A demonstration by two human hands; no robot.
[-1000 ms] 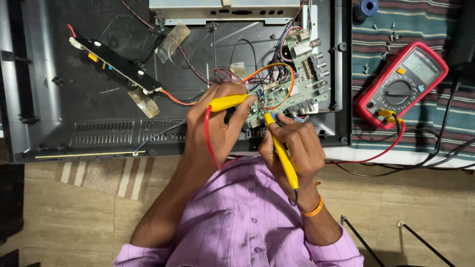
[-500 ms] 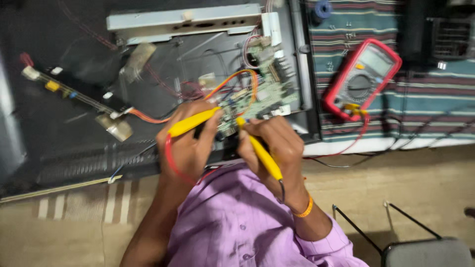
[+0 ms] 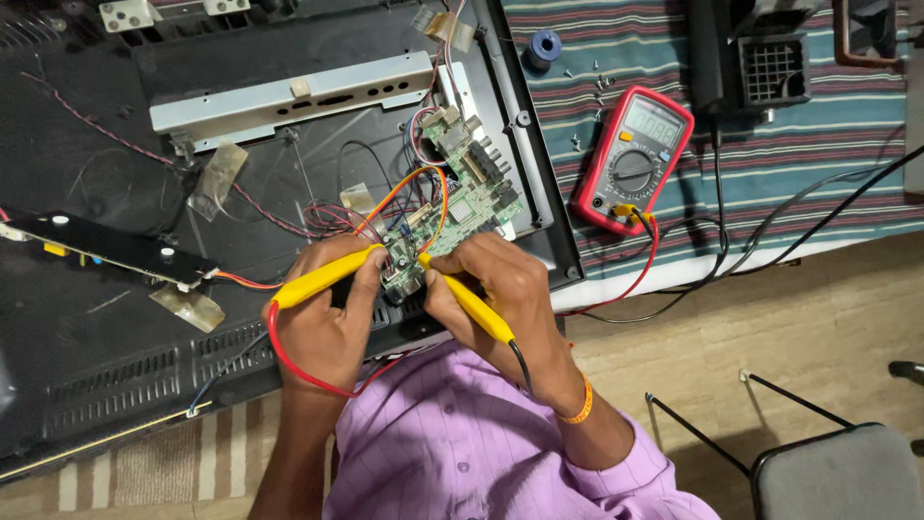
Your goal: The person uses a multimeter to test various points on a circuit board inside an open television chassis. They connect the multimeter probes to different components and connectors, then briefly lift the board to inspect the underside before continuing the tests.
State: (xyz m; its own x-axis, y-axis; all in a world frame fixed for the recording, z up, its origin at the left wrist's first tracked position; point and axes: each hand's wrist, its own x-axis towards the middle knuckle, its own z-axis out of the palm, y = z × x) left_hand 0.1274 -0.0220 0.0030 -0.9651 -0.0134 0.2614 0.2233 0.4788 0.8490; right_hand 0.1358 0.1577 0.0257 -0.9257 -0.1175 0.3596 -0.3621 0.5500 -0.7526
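The view has steadied; both hands, left hand [image 3: 327, 318] and right hand [image 3: 505, 289], still grip yellow probes [image 3: 322, 277] on the circuit board [image 3: 462, 207].

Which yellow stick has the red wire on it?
The yellow probe in the left hand has the red wire looping from its back end. The other yellow probe, in the right hand, trails a black wire instead.

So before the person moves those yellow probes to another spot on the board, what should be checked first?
1. Left hand grips its yellow probe: ok.
2. Right hand grips the other probe: ok.
3. Both tips on the green circuit board: ok.
4. Exact contact points: cannot tell.
5. Red multimeter lies flat on the striped cloth, display lit: ok.
6. Red lead loops free at the wrist: ok.
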